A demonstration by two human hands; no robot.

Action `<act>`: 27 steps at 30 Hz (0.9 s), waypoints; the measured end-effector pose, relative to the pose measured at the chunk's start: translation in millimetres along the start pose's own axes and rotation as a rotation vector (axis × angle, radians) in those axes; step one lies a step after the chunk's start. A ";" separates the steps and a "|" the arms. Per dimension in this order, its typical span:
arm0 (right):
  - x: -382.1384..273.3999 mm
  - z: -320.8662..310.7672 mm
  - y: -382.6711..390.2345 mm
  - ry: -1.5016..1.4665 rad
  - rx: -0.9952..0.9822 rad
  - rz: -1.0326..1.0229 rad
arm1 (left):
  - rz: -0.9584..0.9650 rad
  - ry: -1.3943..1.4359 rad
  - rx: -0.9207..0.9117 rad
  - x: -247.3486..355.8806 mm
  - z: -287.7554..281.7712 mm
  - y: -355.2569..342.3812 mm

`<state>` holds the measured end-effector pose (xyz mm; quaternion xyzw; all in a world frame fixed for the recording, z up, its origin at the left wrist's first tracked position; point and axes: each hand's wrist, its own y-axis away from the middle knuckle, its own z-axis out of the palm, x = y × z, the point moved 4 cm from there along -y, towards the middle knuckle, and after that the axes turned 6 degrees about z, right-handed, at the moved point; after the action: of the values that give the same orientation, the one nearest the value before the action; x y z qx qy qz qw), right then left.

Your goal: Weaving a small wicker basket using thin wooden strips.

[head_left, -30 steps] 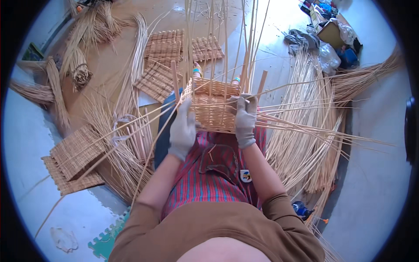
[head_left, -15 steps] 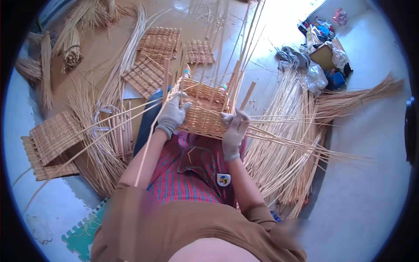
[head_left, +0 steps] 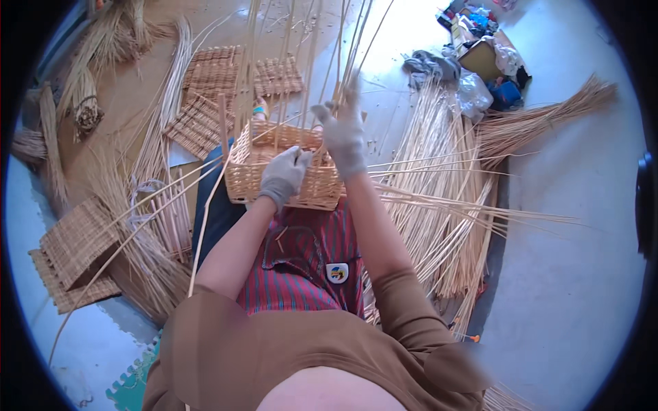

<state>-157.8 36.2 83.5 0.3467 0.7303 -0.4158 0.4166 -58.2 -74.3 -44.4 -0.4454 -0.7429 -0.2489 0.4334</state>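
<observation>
An unfinished wicker basket (head_left: 240,179) sits on my lap, its near wall facing me and tall upright strands rising from its sides. My left hand (head_left: 283,175), in a grey-white glove, is closed over the top of the near wall, with fingers curled inward. My right hand (head_left: 343,140), gloved the same way, is raised above the basket's right end, close to the upright strands (head_left: 349,51). Its thumb and fingers are apart and stretched, with the fingertips blurred. Long loose strands (head_left: 466,204) trail out to the right, and others (head_left: 161,195) to the left.
Woven panels (head_left: 212,68) lie on the floor ahead. A woven box shape (head_left: 79,240) stands at left. Loose straw-coloured strands (head_left: 439,171) spread at right, beside a tied bundle (head_left: 548,116). Clothes and bags (head_left: 476,96) are heaped at far right. A green foam mat (head_left: 130,387) shows at lower left.
The basket has tilted, so its inside and near wall now show. My left hand moved from its left end to the near wall's middle; my right hand lifted off the right end.
</observation>
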 end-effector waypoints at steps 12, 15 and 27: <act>38.4 -10.3 155.5 -0.106 -0.183 0.462 | -0.088 0.893 0.667 -65.6 -78.9 89.0; -19.9 52.7 155.1 -0.050 -0.500 0.052 | 0.263 0.579 0.536 -100.0 -124.8 109.3; -65.2 116.7 192.4 0.125 -1.032 -0.544 | 0.206 0.844 0.377 -56.6 -128.0 38.8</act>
<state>70.5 0.8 44.9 -0.0771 0.9242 -0.0770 0.3659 42.8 -177.6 -30.0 -0.2900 -0.4859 -0.2246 0.7933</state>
